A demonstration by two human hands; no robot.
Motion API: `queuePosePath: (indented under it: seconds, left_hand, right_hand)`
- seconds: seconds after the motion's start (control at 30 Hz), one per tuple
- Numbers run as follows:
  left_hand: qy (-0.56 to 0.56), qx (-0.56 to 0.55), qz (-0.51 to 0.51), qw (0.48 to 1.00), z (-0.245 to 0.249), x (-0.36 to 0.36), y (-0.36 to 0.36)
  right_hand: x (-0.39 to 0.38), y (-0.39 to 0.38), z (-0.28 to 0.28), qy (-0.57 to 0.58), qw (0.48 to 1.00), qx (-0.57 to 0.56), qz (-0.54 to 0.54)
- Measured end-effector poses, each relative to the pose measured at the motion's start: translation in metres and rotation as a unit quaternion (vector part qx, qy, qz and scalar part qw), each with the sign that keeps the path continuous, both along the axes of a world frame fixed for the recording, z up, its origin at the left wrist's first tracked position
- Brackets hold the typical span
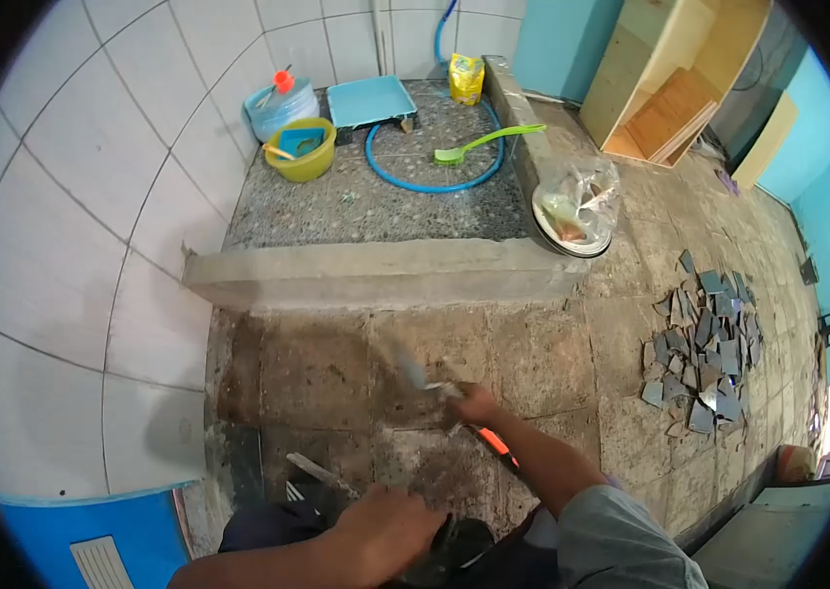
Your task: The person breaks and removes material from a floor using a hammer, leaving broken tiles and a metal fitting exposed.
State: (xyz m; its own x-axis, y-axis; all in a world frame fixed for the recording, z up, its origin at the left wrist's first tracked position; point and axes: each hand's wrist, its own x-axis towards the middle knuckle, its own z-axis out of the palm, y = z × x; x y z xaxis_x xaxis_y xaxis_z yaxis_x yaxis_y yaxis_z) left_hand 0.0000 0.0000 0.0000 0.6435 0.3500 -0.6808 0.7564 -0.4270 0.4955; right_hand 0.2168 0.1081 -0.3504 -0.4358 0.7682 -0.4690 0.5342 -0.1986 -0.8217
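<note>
My right hand [474, 403] is closed around the handle of a trowel [412, 373]. Its grey blade points up and left, blurred, low over the bare brown floor squares [317, 368]. Below that wrist an orange and black tool handle [499, 447] shows, partly behind my forearm. My left hand [393, 515] is bent over near my knee, its fingers turned from view. Just past it lies a narrow grey strip [321, 475] on the floor.
Broken dark tile pieces [704, 344] are heaped at right. A low concrete curb [385, 275] crosses ahead. Beyond it are a yellow basin [307, 165], blue tray [371, 98], blue hose [415, 187] and green brush [483, 142]. A bag-topped bowl [577, 221] sits at the curb's corner.
</note>
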Motion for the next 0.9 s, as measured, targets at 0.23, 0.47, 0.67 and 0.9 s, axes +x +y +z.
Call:
queuePosePath:
  seconds: [0.23, 0.47, 0.67, 0.9]
  left_hand:
    - [-0.106, -0.139, 0.146, 0.974, -0.057, 0.035, -0.034]
    - [0.048, -0.038, -0.089, 0.994, -0.039, 0.054, -0.027]
    - [0.030, 0.035, -0.135, 0.990, -0.060, 0.062, -0.019]
    - [0.081, -0.008, -0.176, 0.981, -0.080, 0.070, -0.026]
  right_hand:
    - [0.058, 0.043, -0.054, -0.114, 0.993, 0.019, -0.005]
    - [0.283, 0.037, -0.055, -0.111, 0.953, -0.035, -0.281]
    - [0.435, 0.025, -0.075, -0.290, 0.721, 0.086, -0.623]
    - [0.302, -0.078, -0.031, -0.113, 0.941, 0.082, -0.309]
